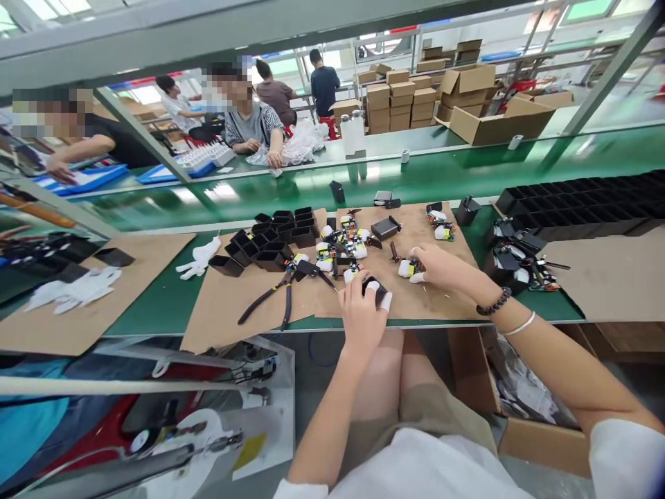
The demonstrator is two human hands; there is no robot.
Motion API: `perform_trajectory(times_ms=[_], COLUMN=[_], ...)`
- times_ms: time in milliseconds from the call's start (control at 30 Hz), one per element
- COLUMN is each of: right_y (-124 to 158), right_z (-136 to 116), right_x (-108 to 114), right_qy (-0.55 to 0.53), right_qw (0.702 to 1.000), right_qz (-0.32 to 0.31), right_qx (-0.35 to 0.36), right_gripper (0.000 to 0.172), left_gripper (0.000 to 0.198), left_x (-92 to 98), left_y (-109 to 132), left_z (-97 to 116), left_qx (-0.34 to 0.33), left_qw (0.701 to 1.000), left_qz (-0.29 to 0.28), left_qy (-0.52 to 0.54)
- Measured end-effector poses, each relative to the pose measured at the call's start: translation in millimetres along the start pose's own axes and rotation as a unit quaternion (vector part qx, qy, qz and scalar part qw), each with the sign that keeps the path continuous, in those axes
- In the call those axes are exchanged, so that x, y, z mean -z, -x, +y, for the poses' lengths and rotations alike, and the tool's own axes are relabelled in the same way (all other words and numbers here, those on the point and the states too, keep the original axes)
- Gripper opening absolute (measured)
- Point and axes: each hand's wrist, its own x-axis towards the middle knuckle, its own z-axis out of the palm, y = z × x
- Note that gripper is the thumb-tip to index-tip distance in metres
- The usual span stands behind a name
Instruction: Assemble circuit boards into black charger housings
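Observation:
My left hand (361, 305) is closed round a black plastic housing (375, 285) at the table's front edge. White finger cots cover some of its fingertips. To the right, my right hand (427, 263) pinches a small circuit board assembly (408, 268) with white and yellow parts, just above the cardboard. Several similar board assemblies (343, 242) lie in a heap beyond my left hand. A black closed case (386, 227) lies behind them. Left of my left hand rest pliers (283, 294) with dark handles, their jaws near the heap.
Black open housings (275, 239) stand grouped at left; long rows of housings (582, 201) fill the right side. More assemblies (519, 256) pile up before them. White gloves (198, 258) lie on the green table. Co-workers sit across the bench. An open carton (499, 125) stands at the back.

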Motion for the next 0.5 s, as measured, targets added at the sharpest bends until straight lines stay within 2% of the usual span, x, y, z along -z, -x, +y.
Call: perform_trajectory(times_ms=[100, 200, 267, 333, 400, 433, 500], right_y=[-13, -22, -21, -12, 3, 12, 30], right_z=[8, 14, 20, 24, 23, 21, 13], right_x=[9, 17, 17, 12, 2, -5, -18], right_qy=[-0.053, -0.128, -0.215, -0.319, -0.444, -0.522, -0.672], right_qw=[0.998, 0.99, 0.975, 0.946, 0.895, 0.853, 0.741], right_qz=[-0.025, -0.041, -0.051, -0.048, -0.031, -0.022, -0.001], right_qx=[0.031, 0.031, 0.034, 0.039, 0.033, 0.023, -0.007], right_gripper=[0.018, 0.02, 0.024, 0.031, 0.038, 0.039, 0.041], left_gripper=[0.031, 0.052, 0.07, 0.09, 0.104, 0.106, 0.1], left_x=[9.5, 15.0, 15.3, 13.6, 10.9, 9.5, 7.6], left_y=[4, 8, 10, 11, 9, 7, 1], left_z=[-4, -11, -17, -23, -26, -27, -24], left_qx=[0.019, 0.033, 0.067, 0.116, 0.153, 0.165, 0.182], left_qw=[0.999, 0.994, 0.981, 0.958, 0.929, 0.914, 0.889], left_qz=[-0.022, -0.033, -0.045, -0.082, -0.133, -0.16, -0.211], left_qy=[0.029, 0.104, 0.176, 0.248, 0.31, 0.334, 0.364])
